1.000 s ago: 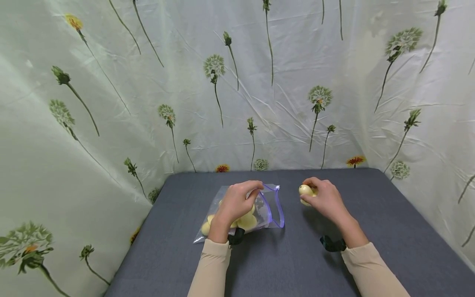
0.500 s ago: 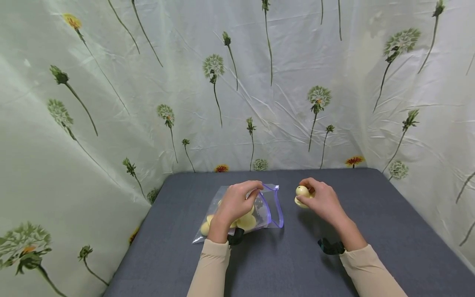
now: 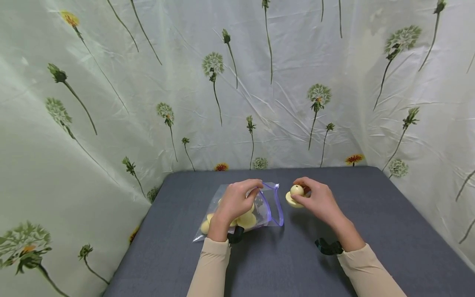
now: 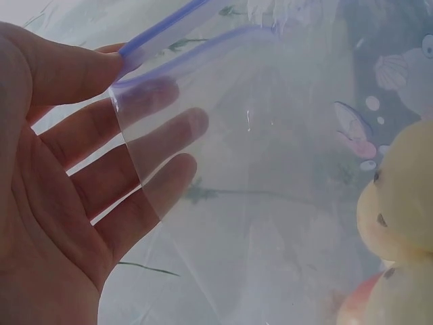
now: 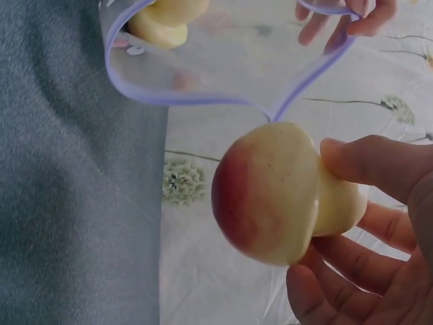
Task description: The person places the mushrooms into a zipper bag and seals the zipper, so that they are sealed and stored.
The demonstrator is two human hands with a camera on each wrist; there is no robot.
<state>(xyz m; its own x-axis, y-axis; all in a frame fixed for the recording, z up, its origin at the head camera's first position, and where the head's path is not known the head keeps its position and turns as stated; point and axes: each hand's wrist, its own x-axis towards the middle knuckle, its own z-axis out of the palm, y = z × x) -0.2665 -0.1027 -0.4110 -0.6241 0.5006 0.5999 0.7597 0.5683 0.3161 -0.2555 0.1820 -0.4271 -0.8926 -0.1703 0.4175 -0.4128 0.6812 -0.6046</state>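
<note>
In the head view a clear zip bag [image 3: 217, 206] with a purple zip rim lies on its side, several pale yellow pieces [image 3: 246, 220] inside it. My left hand [image 3: 237, 200] pinches the upper edge of its mouth; thumb and forefinger meet at the purple rim [image 4: 169, 30] in the left wrist view, with the other fingers behind the plastic. To the right of the mouth, my right hand [image 3: 322, 202] holds a mushroom-shaped piece [image 3: 296, 190] above the table. Its rounded, red-blushed cap [image 5: 267, 193] faces the bag opening [image 5: 183, 101], and my fingers grip the narrower stem.
A dark grey cloth-covered table [image 3: 167, 264] lies beneath both hands. Behind it and at the sides hangs a pale curtain [image 3: 237, 99] printed with dandelions. Dark straps [image 3: 328, 246] circle both wrists.
My right hand has moved left with the mushroom-shaped piece, nearer the bag mouth. The piece has turned so more of its cap shows. My left hand keeps its hold on the bag.
</note>
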